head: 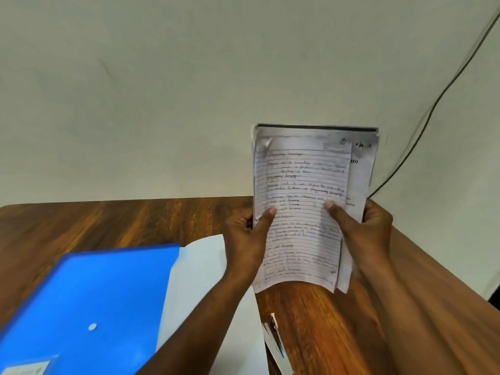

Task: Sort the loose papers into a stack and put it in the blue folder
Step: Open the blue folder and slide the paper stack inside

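Right now the wooden surface (167,220) spreads out under everything, and I'll place the rest by the blue folder (89,299), which lies flat on it. Beside the folder, on the side toward my arms, a white sheet (200,266) sticks out from under its edge. Well off from the folder, past that sheet, I hold the stack of papers (305,209) upright above the surface, a lined handwritten page facing me and printed pages showing behind it. My left hand (247,239) grips the stack's edge nearer the folder, thumb pressed on the front page. My right hand (362,228) grips the far edge, thumb likewise on the front, fingers curled behind. Below the stack, farther from the folder than the white sheet, a small metal clip-like object (276,339) lies on the surface; what it is I cannot tell.
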`<state>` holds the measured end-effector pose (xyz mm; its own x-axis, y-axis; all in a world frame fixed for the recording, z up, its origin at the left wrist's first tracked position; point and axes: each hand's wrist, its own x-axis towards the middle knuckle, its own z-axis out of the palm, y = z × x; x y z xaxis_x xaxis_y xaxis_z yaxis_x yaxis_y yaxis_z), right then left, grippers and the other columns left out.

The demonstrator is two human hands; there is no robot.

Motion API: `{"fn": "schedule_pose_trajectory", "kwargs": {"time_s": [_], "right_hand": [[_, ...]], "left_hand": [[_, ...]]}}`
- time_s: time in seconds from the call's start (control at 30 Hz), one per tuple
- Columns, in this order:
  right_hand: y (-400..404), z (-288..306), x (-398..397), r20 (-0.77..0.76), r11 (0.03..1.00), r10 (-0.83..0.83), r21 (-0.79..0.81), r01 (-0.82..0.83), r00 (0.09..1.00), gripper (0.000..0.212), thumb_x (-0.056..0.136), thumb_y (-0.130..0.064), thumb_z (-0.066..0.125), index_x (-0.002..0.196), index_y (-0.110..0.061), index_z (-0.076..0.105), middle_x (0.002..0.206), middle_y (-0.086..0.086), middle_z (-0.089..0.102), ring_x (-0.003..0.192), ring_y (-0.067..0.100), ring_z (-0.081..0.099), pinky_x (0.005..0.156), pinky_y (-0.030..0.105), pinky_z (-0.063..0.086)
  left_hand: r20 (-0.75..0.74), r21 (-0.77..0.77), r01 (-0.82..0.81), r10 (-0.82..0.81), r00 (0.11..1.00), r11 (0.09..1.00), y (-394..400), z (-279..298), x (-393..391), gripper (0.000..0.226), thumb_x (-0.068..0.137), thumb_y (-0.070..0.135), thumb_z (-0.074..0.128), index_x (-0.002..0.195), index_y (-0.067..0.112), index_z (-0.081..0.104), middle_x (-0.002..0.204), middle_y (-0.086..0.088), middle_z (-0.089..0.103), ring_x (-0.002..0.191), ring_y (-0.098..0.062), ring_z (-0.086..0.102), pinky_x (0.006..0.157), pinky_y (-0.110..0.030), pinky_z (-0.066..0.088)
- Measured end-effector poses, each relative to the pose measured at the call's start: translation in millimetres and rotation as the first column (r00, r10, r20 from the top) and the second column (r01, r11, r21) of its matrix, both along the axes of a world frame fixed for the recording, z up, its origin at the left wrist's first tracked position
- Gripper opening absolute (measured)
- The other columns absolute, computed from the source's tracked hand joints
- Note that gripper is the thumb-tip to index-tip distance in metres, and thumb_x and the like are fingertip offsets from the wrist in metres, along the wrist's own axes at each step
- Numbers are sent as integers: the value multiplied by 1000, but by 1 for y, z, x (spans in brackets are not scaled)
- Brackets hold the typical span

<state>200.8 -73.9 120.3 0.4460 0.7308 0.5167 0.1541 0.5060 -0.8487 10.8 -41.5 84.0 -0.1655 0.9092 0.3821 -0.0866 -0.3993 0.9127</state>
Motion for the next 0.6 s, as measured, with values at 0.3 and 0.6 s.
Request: {"fn": "schedule_pose_trajectory", "kwargs": {"time_s": [0.3, 0.6], "right_hand": [[0, -3, -7, -109, 995, 98, 18, -97, 989, 20, 88, -5, 80, 94, -24, 77, 90, -9, 81, 85, 12, 79, 67, 23, 62], [9, -19, 2, -83, 981, 117, -145, -128, 990, 24, 81, -12, 87, 96, -27, 76, 95, -9, 81, 89, 12, 79, 78, 36, 63]], "left_hand": [[100, -25, 127, -124, 987, 992, -4, 4, 10, 21, 100, 33, 68, 118, 23, 69, 101, 10, 78, 92, -12, 77, 64, -22, 60], [78, -182, 227, -216, 973, 957, -2, -20, 9, 24, 99, 38, 68, 122, 33, 67, 111, 4, 79, 97, -19, 79, 79, -42, 67]]}}
